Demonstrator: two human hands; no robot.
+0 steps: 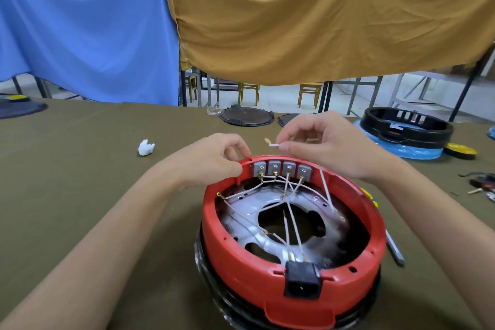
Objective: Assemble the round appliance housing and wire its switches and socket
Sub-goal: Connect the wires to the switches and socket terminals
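While the table [80, 169] under its olive cloth is filling the view, a red round housing [267, 284] is sitting at six o'clock, open side up on a black ring. At its twelve o'clock rim a row of four grey switches [282, 169] is standing, thin white wires [293, 220] running from them across the metal plate inside. A black socket [301, 280] is sitting in the rim at six o'clock. The left hand [214, 161] is gripping the rim at eleven o'clock, fingers curled over it. The right hand [321, 142] is hovering past twelve o'clock, pinching a white wire end [273, 145] between thumb and fingertip.
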